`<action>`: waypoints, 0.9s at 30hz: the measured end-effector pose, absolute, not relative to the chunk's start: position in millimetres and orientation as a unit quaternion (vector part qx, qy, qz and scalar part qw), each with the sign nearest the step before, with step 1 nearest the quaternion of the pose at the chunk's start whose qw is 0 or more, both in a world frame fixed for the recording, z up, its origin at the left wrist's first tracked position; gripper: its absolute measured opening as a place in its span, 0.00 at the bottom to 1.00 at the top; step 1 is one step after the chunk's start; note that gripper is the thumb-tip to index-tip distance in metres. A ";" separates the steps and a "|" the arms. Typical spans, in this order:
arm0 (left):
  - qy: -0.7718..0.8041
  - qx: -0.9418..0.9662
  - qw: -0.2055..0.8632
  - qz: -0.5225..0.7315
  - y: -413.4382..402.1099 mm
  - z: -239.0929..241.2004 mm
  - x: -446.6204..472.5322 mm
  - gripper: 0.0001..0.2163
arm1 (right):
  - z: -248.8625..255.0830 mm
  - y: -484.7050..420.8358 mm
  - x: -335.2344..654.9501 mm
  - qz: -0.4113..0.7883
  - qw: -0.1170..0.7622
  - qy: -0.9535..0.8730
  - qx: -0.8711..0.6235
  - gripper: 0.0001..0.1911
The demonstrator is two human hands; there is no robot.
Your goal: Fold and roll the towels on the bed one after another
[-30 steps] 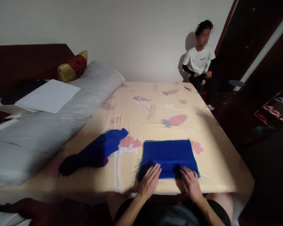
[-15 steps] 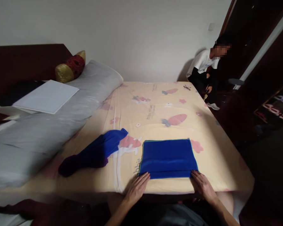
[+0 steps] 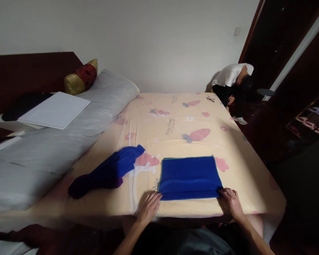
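A blue cloth [image 3: 190,175] with green edging lies spread as a rectangle on the bed, a narrow strip folded over along its near side. At the near left corner is my left hand [image 3: 149,208], its fingers close together and gripping the edge. My right hand [image 3: 231,201] pinches the near right corner with bent fingers. Both thumbs are mostly hidden. To the left, a second blue cloth [image 3: 111,168] lies crumpled, its lower end dark in shadow.
The bed sheet [image 3: 175,138] is printed with carrots and rabbits. A grey bedcover [image 3: 77,141], a white board [image 3: 55,109] and a red-gold bolster [image 3: 83,78] are at left. Far right, a person [image 3: 231,79] sits bent over near a stool [image 3: 265,92].
My hands have shifted slightly outward at the cloth's near corners, and their fingers are more bent. The cloth's near edge sits slightly farther away. The seated person has bent down.
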State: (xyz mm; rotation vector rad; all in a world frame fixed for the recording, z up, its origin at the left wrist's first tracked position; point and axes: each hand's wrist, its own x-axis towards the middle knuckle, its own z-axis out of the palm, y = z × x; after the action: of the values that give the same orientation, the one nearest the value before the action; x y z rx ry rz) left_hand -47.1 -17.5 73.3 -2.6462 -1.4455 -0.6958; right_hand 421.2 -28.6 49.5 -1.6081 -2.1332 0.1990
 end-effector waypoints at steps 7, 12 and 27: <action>-0.591 -0.785 -0.089 -0.163 -6.9 89.7 -36.9 0.12 | 74.5 -19.7 421.5 0.154 0.165 -0.763 -0.606 0.11; -0.651 -0.739 -0.061 -0.164 1.2 91.3 -26.8 0.12 | 69.3 -11.3 419.5 0.107 0.185 -0.724 -0.656 0.15; -0.470 -0.865 -0.023 -0.172 -12.8 67.4 78.1 0.25 | 53.2 -16.7 301.1 0.069 0.243 -0.808 -0.533 0.21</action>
State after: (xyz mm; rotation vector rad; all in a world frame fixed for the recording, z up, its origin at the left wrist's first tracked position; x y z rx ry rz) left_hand 78.1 -12.8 67.4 -2.7586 -1.5002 -0.5493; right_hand 301.1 -16.7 53.2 -1.4554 -2.2062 0.1886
